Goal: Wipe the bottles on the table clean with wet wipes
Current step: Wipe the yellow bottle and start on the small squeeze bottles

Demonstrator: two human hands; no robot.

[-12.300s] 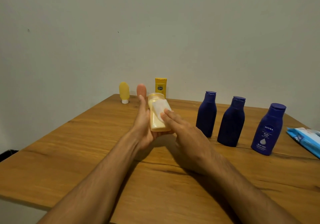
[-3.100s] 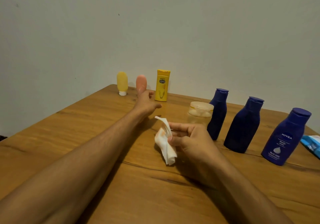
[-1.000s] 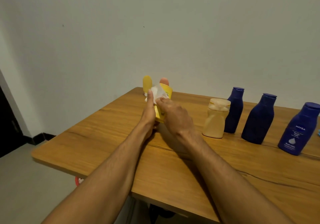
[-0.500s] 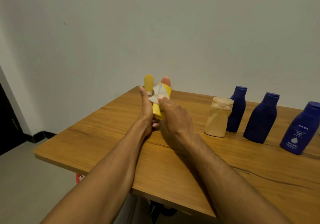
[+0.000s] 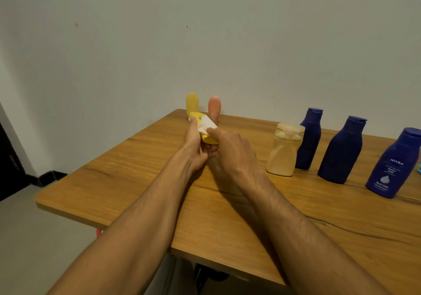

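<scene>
Yellow lotion bottle (image 5: 206, 138) is being held above the table (image 5: 141, 181) near its far left corner, the left hand (image 5: 193, 149) clamping it while the right hand (image 5: 230, 151) is pinching a wet wipe (image 5: 206, 125) against it. Wiping is underway; next probably calls for rotating the bottle.

plain room in a home, by the look of it.
wooden table (image 5: 118, 181) pushed against a bare off-white wall (image 5: 205, 44), grey tiled floor (image 5: 34, 237) with dark skirting (image 5: 45, 177), dark doorway (image 5: 9, 165) at far left; household toiletries lined up on top: blue lotion bottles (image 5: 341, 151), a cream bottle (image 5: 284, 151), small yellow (image 5: 192, 103) and pink tubes (image 5: 214, 108).
</scene>
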